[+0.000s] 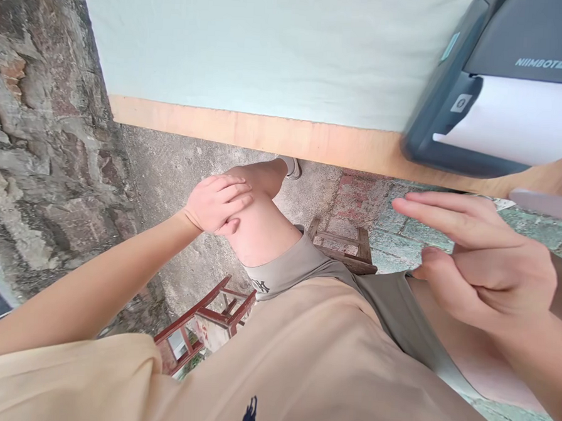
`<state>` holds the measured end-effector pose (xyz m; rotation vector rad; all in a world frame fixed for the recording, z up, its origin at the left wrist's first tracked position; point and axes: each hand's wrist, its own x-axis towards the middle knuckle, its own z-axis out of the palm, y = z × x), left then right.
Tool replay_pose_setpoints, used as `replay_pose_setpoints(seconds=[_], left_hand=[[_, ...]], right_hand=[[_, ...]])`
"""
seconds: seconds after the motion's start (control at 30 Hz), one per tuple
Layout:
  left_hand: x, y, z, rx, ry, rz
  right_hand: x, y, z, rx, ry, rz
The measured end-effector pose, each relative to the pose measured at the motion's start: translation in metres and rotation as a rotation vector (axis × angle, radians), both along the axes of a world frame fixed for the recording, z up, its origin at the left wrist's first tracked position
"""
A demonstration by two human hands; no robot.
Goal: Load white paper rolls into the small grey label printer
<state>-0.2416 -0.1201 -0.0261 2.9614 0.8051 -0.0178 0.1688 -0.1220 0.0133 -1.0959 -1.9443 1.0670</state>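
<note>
My left hand (220, 204) lies open on my bare left knee, its fingers resting flat over the kneecap. My right hand (486, 256) is raised near the table's front edge, with two fingers stretched out to the left and the others curled in. Nothing shows in its grasp. Above it on the table stands a dark blue-grey label printer (499, 43) marked NIIMBOT, cut off by the right edge of the view. White paper (535, 117) covers part of its front.
A pale green cover lies on the wooden-edged table (257, 127). A rough stone wall (54, 129) runs along the left. Below are a wooden stool (364, 246), partly hidden by my leg, and a red wooden chair (205, 310). Another pale sheet (545, 204) sits at the right table edge.
</note>
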Motion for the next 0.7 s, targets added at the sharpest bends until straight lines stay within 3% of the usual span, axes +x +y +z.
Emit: replay_pose_setpoints(seconds=[0.13,0.33,0.5,0.63,0.7], left_hand=[[0.001,-0.001,0.000,-0.021,-0.014,0.004],[-0.002,-0.002,-0.004,-0.019,0.000,0.019],[0.000,-0.002,-0.003,0.005,-0.013,0.006],[0.001,-0.002,-0.003,0.016,-0.023,-0.006],[0.001,-0.002,-0.003,0.022,-0.027,-0.004]], right_hand=[[0.003,0.003,0.004,-0.007,0.133,0.009],[0.005,0.003,-0.005,-0.001,0.010,0.157],[0.002,-0.003,-0.007,0.026,0.003,-0.035],[0.001,0.000,-0.002,0.052,0.077,0.049],[0.002,0.003,0.000,0.029,0.010,0.041]])
